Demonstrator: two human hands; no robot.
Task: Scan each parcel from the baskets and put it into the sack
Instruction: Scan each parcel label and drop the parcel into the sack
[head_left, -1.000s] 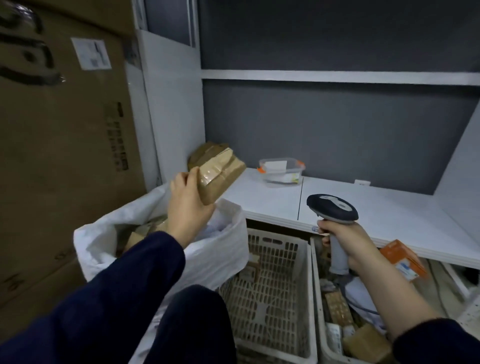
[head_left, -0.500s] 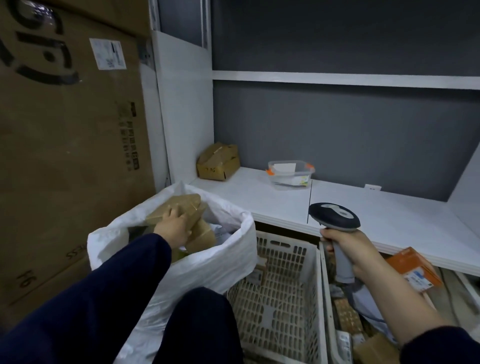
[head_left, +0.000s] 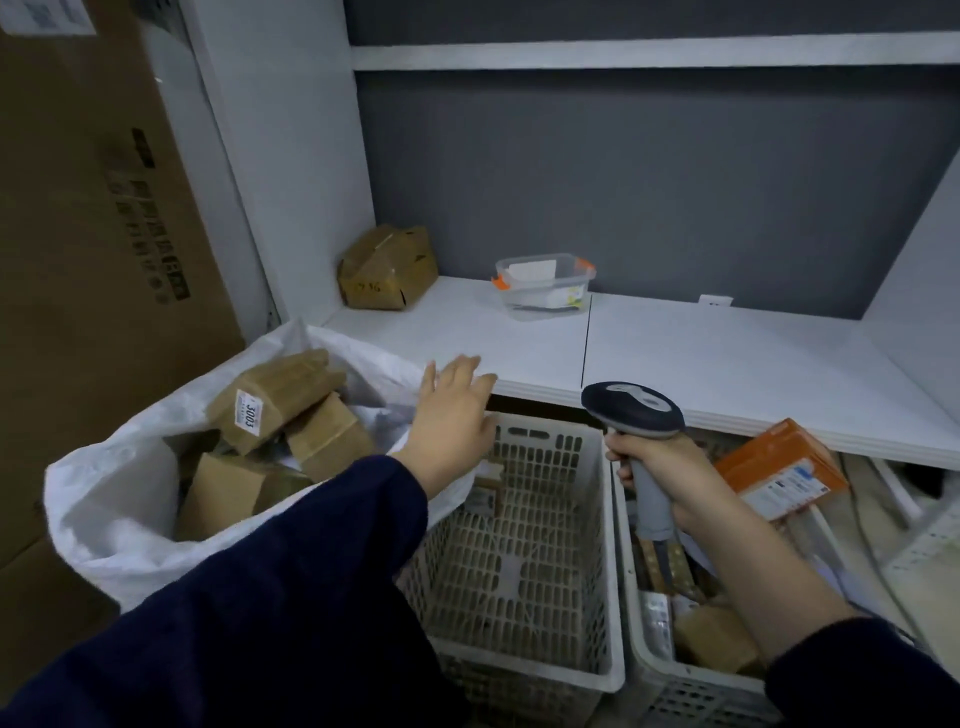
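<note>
A white woven sack (head_left: 119, 525) stands open at the lower left, with several brown cardboard parcels in it; the top parcel (head_left: 270, 402) bears a white label. My left hand (head_left: 452, 415) hovers open and empty over the sack's right rim, fingers spread toward the shelf edge. My right hand (head_left: 670, 467) grips the grey handle of a barcode scanner (head_left: 631, 410), its dark head facing forward. The left basket (head_left: 524, 561) holds only a small parcel at its far end. The right basket (head_left: 691, 680) holds several parcels, partly hidden by my right arm.
A white shelf (head_left: 727, 358) runs above the baskets, carrying a crumpled brown box (head_left: 387, 267) and a clear plastic container (head_left: 545, 286). An orange box (head_left: 782, 470) lies at the right. A large cardboard carton (head_left: 93, 208) walls off the left side.
My left hand carried the brown parcel down into the sack, let it go and rose empty to the right over the sack's rim. The scanner hand barely moved.
</note>
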